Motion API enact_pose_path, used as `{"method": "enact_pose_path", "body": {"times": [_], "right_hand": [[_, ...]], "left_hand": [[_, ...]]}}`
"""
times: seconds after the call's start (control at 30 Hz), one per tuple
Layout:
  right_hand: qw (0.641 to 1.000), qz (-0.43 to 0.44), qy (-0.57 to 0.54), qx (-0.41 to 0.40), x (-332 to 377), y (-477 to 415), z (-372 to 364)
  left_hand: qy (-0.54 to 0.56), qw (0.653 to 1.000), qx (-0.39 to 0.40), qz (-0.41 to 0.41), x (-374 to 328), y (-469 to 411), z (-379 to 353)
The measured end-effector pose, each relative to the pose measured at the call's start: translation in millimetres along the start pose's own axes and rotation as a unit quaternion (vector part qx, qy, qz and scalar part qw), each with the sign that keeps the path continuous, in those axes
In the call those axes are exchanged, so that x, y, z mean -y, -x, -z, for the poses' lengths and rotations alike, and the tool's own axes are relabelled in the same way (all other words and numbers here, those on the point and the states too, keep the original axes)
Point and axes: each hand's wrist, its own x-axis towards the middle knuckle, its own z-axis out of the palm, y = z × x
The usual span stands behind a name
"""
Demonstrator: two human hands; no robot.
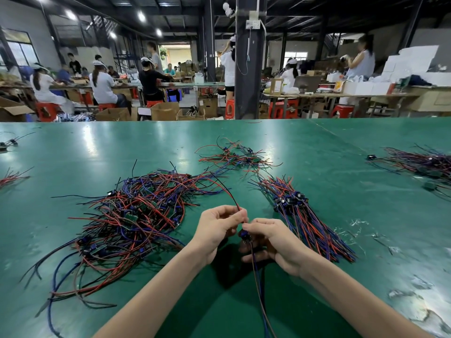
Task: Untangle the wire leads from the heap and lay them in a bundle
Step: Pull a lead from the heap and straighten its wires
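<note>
Two hands meet at lower centre. The left hand [217, 228] pinches the thin red and black wires of one wire lead [227, 191], and the right hand [271, 240] pinches its small blue module. On the glossy green desk [97, 147] lie one big tangled heap [136, 215] at left, one smaller tangle [234, 157] above centre and one straight bundle [307, 220] at right.

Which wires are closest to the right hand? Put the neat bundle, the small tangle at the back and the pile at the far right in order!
From the right hand:
1. Bundle: just beside it, on its right.
2. Small tangle: farther back, near the middle.
3. Far-right pile: way off to the right.
</note>
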Motion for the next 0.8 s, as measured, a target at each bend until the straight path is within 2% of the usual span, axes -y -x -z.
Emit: {"method": "enact_pose_path", "body": {"times": [0.23, 0.4, 0.5, 0.57, 0.8], "right_hand": [[1.0, 0.02, -0.005, -0.007, -4, -1, -2], [0.999, 0.016, 0.001, -0.031, -5, -2, -4], [0.998, 0.027, 0.031, -0.051, -6, -3, -5], [0.997, 0.033, 0.045, -0.055, -6, -3, -5], [0.996, 0.032, 0.079, -0.018, -6, 1, -8]], "left_hand": [[0.013, 1.0, -0.003, -0.015, -1, 3, -3], [-0.072, 0.993, -0.026, -0.093, 3, 2, -4], [-0.215, 0.952, -0.042, -0.216, 7, 2, -4], [-0.269, 0.924, -0.056, -0.266, 9, 2, -5], [-0.187, 0.958, -0.123, -0.178, 1, -11, 10]]}}
